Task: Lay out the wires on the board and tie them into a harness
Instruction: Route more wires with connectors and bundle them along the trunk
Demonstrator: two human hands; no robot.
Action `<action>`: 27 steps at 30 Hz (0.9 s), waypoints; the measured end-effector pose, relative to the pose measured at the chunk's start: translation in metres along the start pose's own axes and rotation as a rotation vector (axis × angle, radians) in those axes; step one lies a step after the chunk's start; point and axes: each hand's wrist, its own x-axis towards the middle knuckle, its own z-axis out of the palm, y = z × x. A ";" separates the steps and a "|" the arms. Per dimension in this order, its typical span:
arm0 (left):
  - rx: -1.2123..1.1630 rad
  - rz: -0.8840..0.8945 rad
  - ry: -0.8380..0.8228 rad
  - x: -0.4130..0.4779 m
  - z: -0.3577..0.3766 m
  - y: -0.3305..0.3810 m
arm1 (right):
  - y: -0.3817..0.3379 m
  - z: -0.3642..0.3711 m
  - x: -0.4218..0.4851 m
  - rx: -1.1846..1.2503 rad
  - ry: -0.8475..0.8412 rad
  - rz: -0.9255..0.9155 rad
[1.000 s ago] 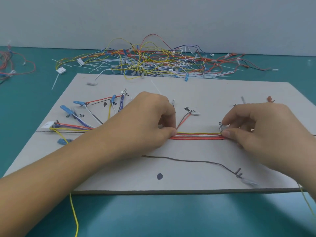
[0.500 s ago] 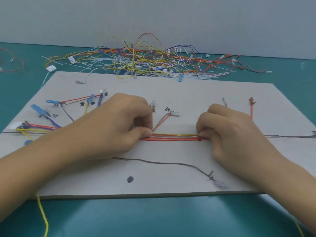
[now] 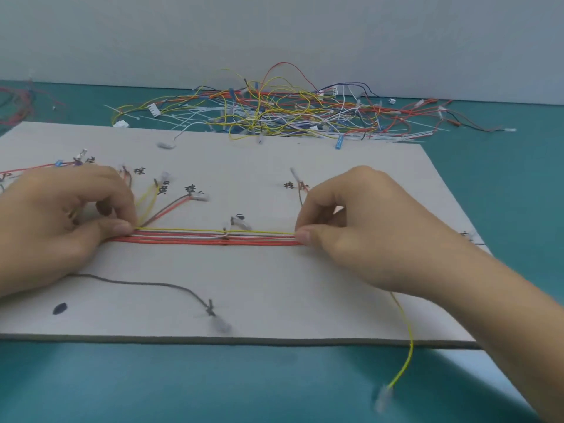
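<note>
— While the left fingers pinch the bundle, what do the right fingers hold?
— Its other end, thumb and forefinger closed on it; it lies stretched flat across the middle of the board.
— Beyond that?
— Grey wire nearer, yellow wire hanging off the near edge, loose pile far back on the table.
</note>
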 end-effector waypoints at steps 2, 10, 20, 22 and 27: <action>0.043 0.019 -0.004 -0.003 -0.007 -0.007 | 0.004 -0.006 -0.001 0.042 -0.027 0.031; 0.069 -0.014 -0.034 0.037 0.006 0.065 | 0.023 -0.015 -0.005 0.205 -0.136 0.150; -0.166 0.107 -0.193 0.092 0.052 0.151 | 0.030 -0.021 -0.005 0.242 -0.122 0.238; -0.164 0.112 -0.230 0.102 0.062 0.159 | 0.031 -0.023 -0.007 0.211 -0.142 0.233; -0.127 0.083 -0.284 0.112 0.074 0.169 | 0.031 -0.027 -0.012 0.202 -0.173 0.217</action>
